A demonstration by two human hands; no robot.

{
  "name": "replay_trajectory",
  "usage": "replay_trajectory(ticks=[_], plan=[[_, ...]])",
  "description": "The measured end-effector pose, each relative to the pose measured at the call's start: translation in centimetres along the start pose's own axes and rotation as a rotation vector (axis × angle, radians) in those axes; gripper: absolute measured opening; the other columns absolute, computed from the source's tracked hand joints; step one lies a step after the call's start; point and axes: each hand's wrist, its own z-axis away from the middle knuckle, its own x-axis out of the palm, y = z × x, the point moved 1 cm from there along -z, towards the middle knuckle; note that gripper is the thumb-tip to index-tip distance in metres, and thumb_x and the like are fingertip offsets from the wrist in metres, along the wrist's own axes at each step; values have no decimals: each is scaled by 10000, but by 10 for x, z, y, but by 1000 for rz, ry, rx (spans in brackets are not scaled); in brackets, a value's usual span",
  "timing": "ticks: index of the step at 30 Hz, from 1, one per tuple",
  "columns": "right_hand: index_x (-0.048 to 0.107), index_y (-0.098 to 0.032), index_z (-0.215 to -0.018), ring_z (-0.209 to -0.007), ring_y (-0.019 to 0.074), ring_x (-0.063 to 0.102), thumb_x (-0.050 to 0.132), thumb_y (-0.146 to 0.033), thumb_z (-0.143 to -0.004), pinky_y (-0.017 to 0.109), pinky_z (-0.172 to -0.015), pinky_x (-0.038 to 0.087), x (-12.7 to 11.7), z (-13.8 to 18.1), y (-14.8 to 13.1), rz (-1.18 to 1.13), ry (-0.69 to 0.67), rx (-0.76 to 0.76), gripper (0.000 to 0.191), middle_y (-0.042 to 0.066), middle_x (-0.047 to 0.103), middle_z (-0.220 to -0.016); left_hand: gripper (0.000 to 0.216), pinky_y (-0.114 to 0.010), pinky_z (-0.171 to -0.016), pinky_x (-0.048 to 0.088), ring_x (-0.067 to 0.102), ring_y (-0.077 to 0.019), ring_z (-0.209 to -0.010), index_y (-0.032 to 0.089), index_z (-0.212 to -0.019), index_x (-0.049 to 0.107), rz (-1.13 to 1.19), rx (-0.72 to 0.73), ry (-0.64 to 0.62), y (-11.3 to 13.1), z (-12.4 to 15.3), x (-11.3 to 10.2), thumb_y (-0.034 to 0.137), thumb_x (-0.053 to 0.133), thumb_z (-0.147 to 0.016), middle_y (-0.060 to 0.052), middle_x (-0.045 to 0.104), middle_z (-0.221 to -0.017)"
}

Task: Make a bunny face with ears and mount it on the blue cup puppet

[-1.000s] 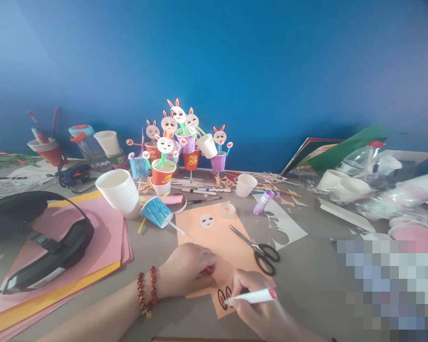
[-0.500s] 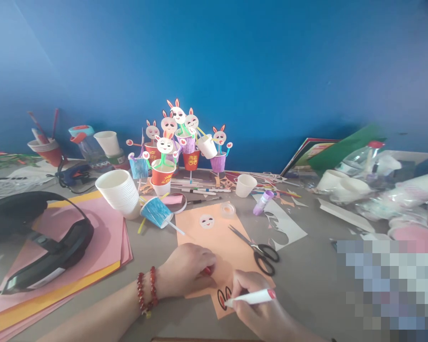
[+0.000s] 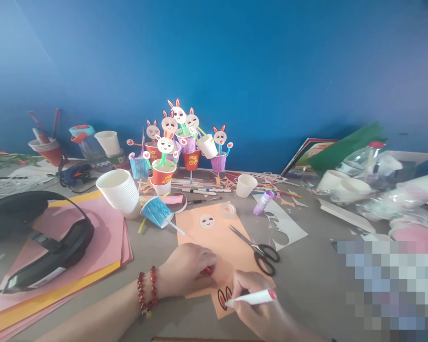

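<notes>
A sheet of orange paper [image 3: 214, 237] lies in front of me on the grey table. My right hand [image 3: 260, 308] grips a white marker [image 3: 251, 298] with a red end, its tip on two small ear shapes [image 3: 224, 296] drawn at the sheet's near edge. My left hand [image 3: 187, 270], a red bead bracelet on its wrist, rests curled on the paper beside them, with a small red thing [image 3: 208, 270] showing at the fingertips. A round bunny face [image 3: 207, 221] lies near the sheet's far end. Black-handled scissors [image 3: 258, 247] lie across its right edge.
Bunny paper-cup figures [image 3: 180, 147] stand by the blue wall. A stack of white cups [image 3: 119, 192] and a blue cup [image 3: 157, 212] lie at left, beside pink sheets [image 3: 103, 237] and a black headset [image 3: 43, 242]. A purple glue stick [image 3: 263, 203], tape roll [image 3: 228, 209] and cut paper lie behind.
</notes>
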Motion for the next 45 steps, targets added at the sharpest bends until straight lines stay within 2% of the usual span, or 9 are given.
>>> replay_trajectory(ticks=[21, 26, 45], plan=[[367, -232, -594, -504, 123, 417, 528, -156, -719, 237, -481, 297, 0, 2, 5, 22, -3, 16, 217, -48, 470, -535, 215, -245, -523, 302, 579, -147, -608, 203, -705, 595, 7, -13, -2, 1, 0, -2, 355, 725, -783, 29, 655, -683], [408, -229, -625, -531, 129, 460, 522, -148, -753, 236, -503, 331, 1, 1, 8, -42, 7, 43, 189, -42, 499, -572, 229, -242, -519, 297, 566, -134, -597, 204, -706, 583, 13, -2, 25, -1, 1, 1, 359, 737, -772, 42, 650, -674], [407, -227, -625, -524, 131, 479, 522, -159, -747, 235, -495, 319, 1, -1, 7, 11, -1, -3, 181, -23, 563, -583, 250, -238, -516, 266, 559, -126, -597, 194, -694, 566, 26, 5, 34, -2, 0, 2, 331, 769, -741, 48, 647, -679]])
